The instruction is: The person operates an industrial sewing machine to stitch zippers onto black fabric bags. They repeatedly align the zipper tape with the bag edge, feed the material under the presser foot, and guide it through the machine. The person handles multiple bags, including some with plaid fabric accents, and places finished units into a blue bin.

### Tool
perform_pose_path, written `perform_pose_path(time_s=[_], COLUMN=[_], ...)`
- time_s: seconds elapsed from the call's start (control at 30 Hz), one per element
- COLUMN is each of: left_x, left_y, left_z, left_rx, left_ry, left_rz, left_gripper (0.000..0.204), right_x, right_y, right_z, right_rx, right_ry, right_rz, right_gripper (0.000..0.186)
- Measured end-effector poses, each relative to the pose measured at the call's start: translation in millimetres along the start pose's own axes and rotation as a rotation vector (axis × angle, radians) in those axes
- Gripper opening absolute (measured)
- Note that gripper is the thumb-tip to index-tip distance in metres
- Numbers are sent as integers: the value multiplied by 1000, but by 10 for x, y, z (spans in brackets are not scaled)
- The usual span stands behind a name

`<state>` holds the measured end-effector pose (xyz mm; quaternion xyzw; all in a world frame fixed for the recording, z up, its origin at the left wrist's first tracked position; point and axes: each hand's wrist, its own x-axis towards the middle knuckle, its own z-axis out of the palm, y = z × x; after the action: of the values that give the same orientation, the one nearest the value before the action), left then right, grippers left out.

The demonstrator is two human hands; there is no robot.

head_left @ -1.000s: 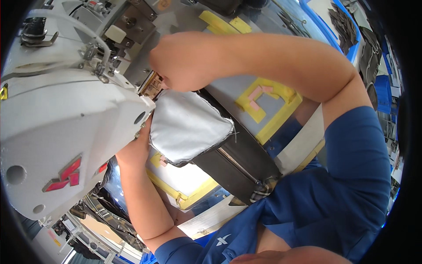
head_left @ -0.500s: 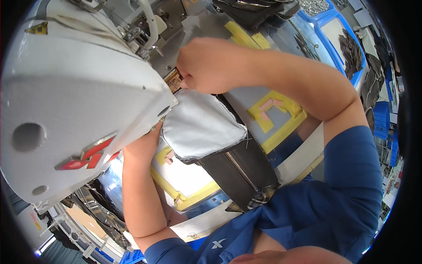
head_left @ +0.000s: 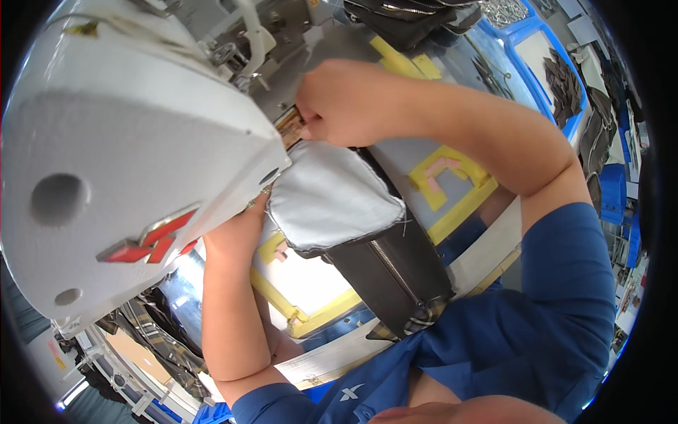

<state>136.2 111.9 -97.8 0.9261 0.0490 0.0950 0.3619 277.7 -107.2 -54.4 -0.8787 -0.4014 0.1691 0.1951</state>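
A black bag piece (head_left: 387,272) with a zipper and a silver-grey lining panel (head_left: 332,198) lies in front of me, its near end against my shirt. Plaid cloth (head_left: 424,316) shows at that end. My right hand (head_left: 342,102) is closed at the lining's far edge, fingers curled down by a brownish plate (head_left: 289,127) beside the sewing machine. What its fingertips pinch is mostly hidden, though they meet the piece's edge. At the lining's left side is my left hand (head_left: 244,222). The white sewing machine head (head_left: 162,141) covers its fingers.
The machine head fills the left side. Yellow tape strips (head_left: 462,201) mark the work surface. Scissors (head_left: 491,76) lie at the far right, near a blue tray (head_left: 540,63) with dark pieces. A dark zippered bag (head_left: 409,18) sits at the back.
The machine, bag piece and both hands sit slightly farther right in the picture, apparently from a small head movement. Both hands keep about the same places on the piece.
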Motion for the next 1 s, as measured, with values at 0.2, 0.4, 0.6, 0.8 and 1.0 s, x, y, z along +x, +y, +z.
perform_pose_path(time_s=[0.2,0.4,0.6,0.8,1.0], left_x=[-5,-66,-475,-477,-395], left_y=[10,393,1018,940,785], left_z=[-75,-239,-517,-255,-77], left_rx=[201,402,603,377,335], left_ry=[-98,-253,-302,-245,-255], left_rz=[18,-243,62,455,493], left_gripper=[37,29,53,76,68], right_x=[29,38,-5,22,29], right_y=[23,100,265,243,306], right_z=[50,201,204,193,258], right_rx=[-36,75,120,143,68], right_ry=[-7,111,118,144,221], right_rz=[-42,-93,-147,-175,-259], right_gripper=[30,29,28,28,29])
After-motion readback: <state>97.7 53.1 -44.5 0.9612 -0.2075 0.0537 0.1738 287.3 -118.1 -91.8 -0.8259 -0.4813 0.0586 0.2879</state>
